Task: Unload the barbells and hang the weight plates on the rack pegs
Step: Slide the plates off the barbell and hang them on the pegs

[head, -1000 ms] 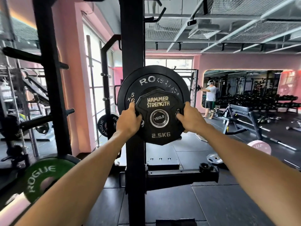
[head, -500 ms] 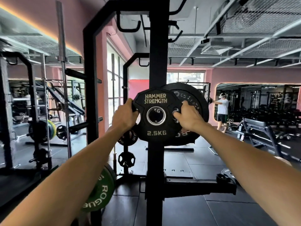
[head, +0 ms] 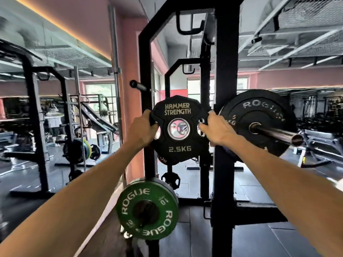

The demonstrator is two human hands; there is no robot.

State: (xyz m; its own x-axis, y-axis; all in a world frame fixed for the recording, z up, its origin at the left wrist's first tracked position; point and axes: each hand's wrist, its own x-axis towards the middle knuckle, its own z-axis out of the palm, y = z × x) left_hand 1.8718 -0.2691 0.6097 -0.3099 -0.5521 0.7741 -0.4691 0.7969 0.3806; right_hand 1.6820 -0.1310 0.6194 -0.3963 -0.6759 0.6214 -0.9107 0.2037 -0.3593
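Note:
I hold a black 2.5 kg plate [head: 179, 148] marked Hammer Strength upright in mid-air, off the barbell. My left hand [head: 142, 129] grips its left edge and my right hand [head: 216, 129] grips its right edge. To the right, a black 5 kg Rogue plate [head: 259, 110] still sits on the barbell sleeve [head: 276, 133], whose steel end points toward me. The plate I hold is in front of the gap between two black rack uprights [head: 225, 164]. A bare peg [head: 138, 85] sticks out of the left upright above the plate. Below, a green 10 Rogue plate [head: 147, 210] hangs on a lower peg.
Small black plates [head: 170, 179] hang on the farther rack behind. Another rack with loaded plates [head: 81, 151] stands at the left. A vertical steel bar [head: 116, 71] rises beside the pink pillar. Benches [head: 323, 141] stand at the right. Dark rubber flooring lies underfoot.
The 2.5 kg plate has come off the barbell sleeve and moved left, away from the 5 kg plate. My view has swung left, so the green plate is nearer the centre.

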